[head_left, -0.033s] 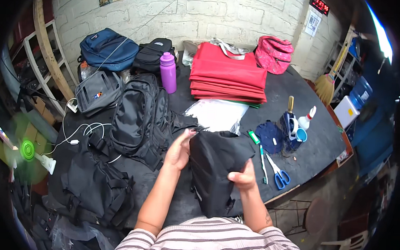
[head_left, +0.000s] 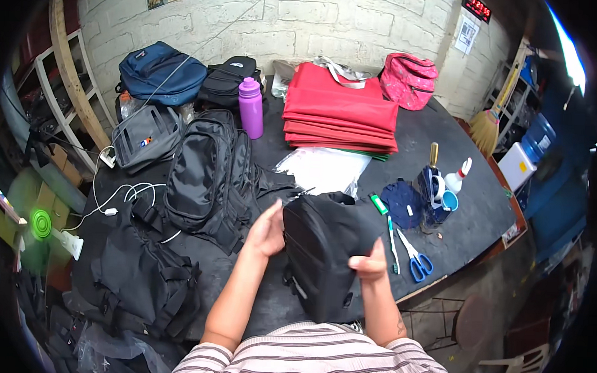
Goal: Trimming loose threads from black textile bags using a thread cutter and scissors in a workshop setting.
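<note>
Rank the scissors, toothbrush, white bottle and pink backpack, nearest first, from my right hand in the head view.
1. Toothbrush, just right of your right hand.
2. Scissors, right of the toothbrush.
3. White bottle, farther back, right.
4. Pink backpack, farthest back, slightly right.

Forearms [head_left: 237,296] angled forward — left hand [head_left: 266,233] flattish, right hand [head_left: 371,265] bent in grip — finger detail perhaps partly hidden.

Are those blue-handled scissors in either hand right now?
No, the scissors lie on the table, apart from both the left hand and right hand.
</note>
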{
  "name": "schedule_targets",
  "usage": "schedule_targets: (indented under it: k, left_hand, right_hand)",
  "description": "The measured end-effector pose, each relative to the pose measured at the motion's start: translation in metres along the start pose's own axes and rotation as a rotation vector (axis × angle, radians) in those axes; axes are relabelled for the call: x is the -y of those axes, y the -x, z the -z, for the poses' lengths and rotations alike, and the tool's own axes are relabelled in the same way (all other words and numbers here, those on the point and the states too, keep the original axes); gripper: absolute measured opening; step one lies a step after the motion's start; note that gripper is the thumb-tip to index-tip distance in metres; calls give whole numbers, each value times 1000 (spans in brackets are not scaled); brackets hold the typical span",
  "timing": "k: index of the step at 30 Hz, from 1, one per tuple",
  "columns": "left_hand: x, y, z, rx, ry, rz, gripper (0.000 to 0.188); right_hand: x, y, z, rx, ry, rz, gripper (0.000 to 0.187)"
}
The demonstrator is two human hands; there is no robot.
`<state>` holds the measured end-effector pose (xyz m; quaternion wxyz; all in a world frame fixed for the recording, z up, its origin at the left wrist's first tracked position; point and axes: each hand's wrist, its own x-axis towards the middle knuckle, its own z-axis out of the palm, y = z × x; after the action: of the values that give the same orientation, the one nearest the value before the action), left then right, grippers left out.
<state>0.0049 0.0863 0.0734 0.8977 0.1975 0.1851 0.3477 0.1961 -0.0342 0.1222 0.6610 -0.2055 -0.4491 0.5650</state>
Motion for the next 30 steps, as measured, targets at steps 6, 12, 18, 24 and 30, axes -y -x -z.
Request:
schedule_targets:
  k: [6,12,18,24,30]
  left_hand:
    - [-4,1,-10,544,297,150,56]
    - [-28,7,-38,383,101,-459,47]
    - [-37,-5,-32,554,151,-643,42]
    - [-47,9,-28,288,-130,-749,46]
    - [-43,-3,-31,70,14,-773,43]
  right_hand:
    - [-1,0,67,-171,-480,-29,70]
    - [-12,-18,63,-242,-298,-72,39]
    - [2,-32,41,-252,-506,-234,30]
    - [16,-50,60,-372,-284,192,10]
    - [-6,-77,104,-486,-206,267,4]
